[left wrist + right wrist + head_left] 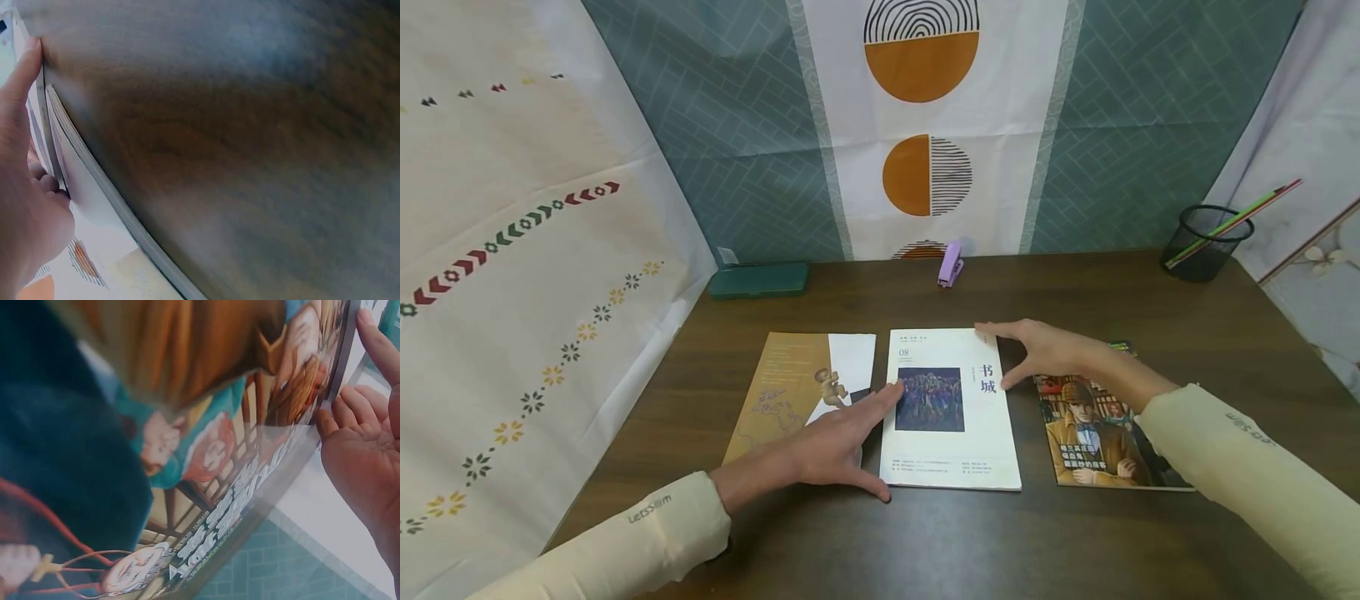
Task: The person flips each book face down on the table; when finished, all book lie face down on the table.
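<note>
In the head view a white magazine (951, 458) with a dark blue picture lies flat on the table, between my two hands. My left hand (831, 442) is at its left side, fingertips over the cover's left edge and thumb near the lower left corner. Across from it, my right hand (1037, 348) reaches the upper right, its fingers at the top corner and its thumb by the right edge. Both hands have their fingers spread and fairly straight. In the left wrist view, the thumb (25, 69) lies along the magazine's edge.
A tan and white book (786, 367) lies to the left, partly under my left forearm. Right of the magazine is a colourful illustrated book (1090, 442), partly covered by my right arm. Farther back are a green case (758, 281), a purple stapler (951, 265) and a black mesh pen holder (1202, 258).
</note>
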Action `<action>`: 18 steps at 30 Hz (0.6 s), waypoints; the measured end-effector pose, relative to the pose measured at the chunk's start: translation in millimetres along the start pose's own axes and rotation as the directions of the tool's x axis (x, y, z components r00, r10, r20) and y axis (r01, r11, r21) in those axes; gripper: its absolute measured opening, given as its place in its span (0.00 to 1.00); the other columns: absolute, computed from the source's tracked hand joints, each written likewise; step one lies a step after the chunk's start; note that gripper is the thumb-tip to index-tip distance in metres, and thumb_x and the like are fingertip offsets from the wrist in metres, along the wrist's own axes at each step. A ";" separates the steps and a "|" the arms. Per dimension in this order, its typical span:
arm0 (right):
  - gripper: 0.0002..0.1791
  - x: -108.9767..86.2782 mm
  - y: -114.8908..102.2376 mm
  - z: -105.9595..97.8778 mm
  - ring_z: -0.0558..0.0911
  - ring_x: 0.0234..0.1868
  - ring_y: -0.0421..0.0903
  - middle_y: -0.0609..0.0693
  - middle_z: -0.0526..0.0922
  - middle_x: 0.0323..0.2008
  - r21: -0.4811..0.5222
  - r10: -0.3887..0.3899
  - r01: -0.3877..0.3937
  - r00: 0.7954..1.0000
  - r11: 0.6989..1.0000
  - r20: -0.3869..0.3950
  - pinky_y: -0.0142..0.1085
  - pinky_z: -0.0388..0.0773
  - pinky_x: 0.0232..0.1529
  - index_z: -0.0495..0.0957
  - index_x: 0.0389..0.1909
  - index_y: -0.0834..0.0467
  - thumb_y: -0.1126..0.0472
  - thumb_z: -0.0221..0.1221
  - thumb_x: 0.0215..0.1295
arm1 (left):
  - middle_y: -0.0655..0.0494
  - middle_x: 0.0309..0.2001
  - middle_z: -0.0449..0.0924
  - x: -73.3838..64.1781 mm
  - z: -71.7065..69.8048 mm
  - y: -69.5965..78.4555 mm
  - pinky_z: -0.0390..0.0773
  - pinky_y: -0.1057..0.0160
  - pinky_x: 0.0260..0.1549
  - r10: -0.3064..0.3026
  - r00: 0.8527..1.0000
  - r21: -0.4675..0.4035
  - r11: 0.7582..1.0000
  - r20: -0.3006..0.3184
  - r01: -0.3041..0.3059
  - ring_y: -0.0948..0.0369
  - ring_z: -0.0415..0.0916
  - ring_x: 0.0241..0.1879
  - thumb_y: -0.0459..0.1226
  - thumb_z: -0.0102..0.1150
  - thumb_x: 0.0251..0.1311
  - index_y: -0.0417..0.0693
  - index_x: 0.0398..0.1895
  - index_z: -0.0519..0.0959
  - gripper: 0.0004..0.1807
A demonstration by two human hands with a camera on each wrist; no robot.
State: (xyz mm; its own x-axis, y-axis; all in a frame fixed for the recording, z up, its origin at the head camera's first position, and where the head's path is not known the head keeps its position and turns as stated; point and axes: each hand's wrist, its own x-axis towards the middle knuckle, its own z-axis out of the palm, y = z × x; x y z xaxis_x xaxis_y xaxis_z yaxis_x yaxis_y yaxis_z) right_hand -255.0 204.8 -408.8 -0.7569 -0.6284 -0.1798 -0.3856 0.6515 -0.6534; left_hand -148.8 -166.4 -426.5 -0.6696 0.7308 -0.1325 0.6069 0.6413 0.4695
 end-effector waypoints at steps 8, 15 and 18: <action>0.56 2.7 1.2 -1.7 0.52 0.82 0.69 0.65 0.56 0.82 0.016 -0.003 0.003 1.000 1.000 0.027 0.66 0.60 0.74 0.56 0.83 0.62 0.62 0.78 0.59 | 0.50 0.86 0.48 0.5 -6.5 2.6 0.72 0.49 0.70 0.114 0.992 0.384 0.915 0.046 -0.123 0.57 0.52 0.82 0.76 0.58 0.59 0.45 0.87 0.51 0.65; 0.56 1.8 -0.4 -1.8 0.51 0.81 0.70 0.66 0.54 0.82 0.017 -0.002 0.002 0.999 1.000 0.032 0.67 0.58 0.74 0.56 0.83 0.63 0.62 0.78 0.59 | 0.42 0.78 0.65 4.1 -11.2 3.0 0.77 0.56 0.65 0.313 0.947 0.616 0.733 0.071 -0.288 0.52 0.67 0.76 0.73 0.49 0.70 0.39 0.80 0.66 0.53; 0.59 1.1 -1.2 -0.8 0.48 0.82 0.71 0.66 0.50 0.83 0.027 0.020 -0.021 0.999 0.999 0.048 0.68 0.55 0.75 0.53 0.84 0.61 0.61 0.79 0.58 | 0.42 0.74 0.72 4.0 -11.8 3.5 0.83 0.57 0.57 0.372 0.928 0.645 0.700 0.036 -0.306 0.52 0.73 0.72 0.69 0.50 0.72 0.38 0.77 0.71 0.49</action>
State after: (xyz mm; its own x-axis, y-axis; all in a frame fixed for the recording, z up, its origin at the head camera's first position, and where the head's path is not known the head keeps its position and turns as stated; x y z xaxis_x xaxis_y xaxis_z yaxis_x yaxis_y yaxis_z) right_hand -255.8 203.6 -407.6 -0.7384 -0.6349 -0.2274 -0.3554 0.6529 -0.6689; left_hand -154.4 -164.0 -415.1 -0.3801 0.9247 0.0204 0.9058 0.3767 -0.1939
